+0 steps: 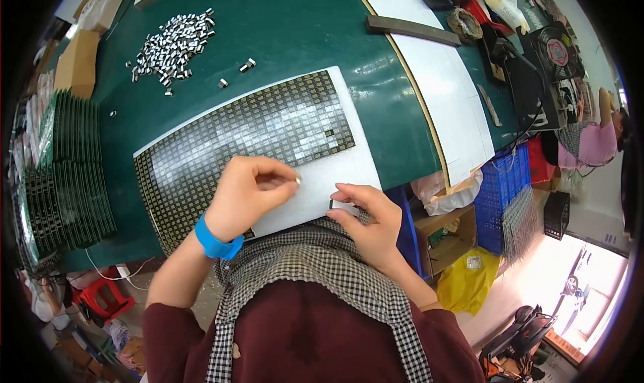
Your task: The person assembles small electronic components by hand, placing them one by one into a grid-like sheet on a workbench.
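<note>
My left hand (249, 190), with a blue band (216, 239) at the wrist, is over the near edge of a dark panel (194, 198) gridded with small squares. Its thumb and forefinger are pinched together, with a tiny light spot at the tips that I cannot make out. To its right, my right hand (372, 221) pinches a small dark-and-silver block (331, 204) between thumb and fingers, above the white foam sheet (355, 161). The panel rests on that sheet. Many of its squares shine silver, and one darker square shows near its right end.
Beyond the panel lies a heap of small silver-and-black blocks (173, 47), a few scattered nearby. Stacked dark panels (77, 172) stand at the left. A white board (439, 81) with a dark bar (412, 30) across it lies right. Another person (590, 141) is at far right.
</note>
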A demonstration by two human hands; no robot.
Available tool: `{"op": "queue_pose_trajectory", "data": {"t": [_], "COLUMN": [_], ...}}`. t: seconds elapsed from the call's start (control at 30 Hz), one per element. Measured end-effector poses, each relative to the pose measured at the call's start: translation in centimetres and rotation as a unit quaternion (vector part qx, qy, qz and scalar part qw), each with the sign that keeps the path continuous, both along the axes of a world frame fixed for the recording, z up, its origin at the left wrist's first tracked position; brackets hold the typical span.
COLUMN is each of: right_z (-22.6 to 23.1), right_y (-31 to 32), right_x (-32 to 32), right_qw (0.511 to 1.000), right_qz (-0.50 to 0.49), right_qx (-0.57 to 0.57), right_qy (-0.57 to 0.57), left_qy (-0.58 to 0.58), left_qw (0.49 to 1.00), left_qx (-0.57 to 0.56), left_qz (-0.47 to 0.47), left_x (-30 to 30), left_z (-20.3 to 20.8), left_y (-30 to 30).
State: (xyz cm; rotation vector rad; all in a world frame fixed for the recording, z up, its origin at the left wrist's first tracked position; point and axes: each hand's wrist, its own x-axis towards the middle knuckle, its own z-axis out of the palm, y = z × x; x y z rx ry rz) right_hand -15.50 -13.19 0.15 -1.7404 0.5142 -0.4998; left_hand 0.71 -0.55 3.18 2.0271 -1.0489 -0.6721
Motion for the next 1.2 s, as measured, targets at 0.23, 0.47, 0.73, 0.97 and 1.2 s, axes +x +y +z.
{"op": "queue_pose_trajectory", "data": {"t": [0.23,0.47,0.73,0.97,1.2], "right_z": [-0.1,-0.3,0.3,0.5,0.9], "right_y": [0.1,0.3,0.0,-0.1,-0.2], "right_x": [0.4,0.3,0.3,0.5,0.3], "right_qw": [0.989,0.994,0.976,0.973,0.935], "right_qz": [0.055,0.042,0.058,0.071,0.138], "right_qx": [-0.119,-0.078,-0.185,-0.195,-0.327], "right_qy": [-0.072,-0.063,-0.094,-0.105,-0.013], "left_qy": [0.609,0.614,0.613,0.619,0.447], "left_qw": [0.782,0.778,0.777,0.775,0.889], "left_qx": [-0.077,-0.102,-0.121,-0.107,-0.054], "left_qz": [0.105,0.078,0.082,0.075,0.088], "left_x": [-2.6,-2.8,-3.0,-3.0,-3.7], "left_z": [-2.4,-2.6,-2.5,-2.9,-0.9], "left_y": [0.6,0.4,0.2,0.5,-0.5]}}
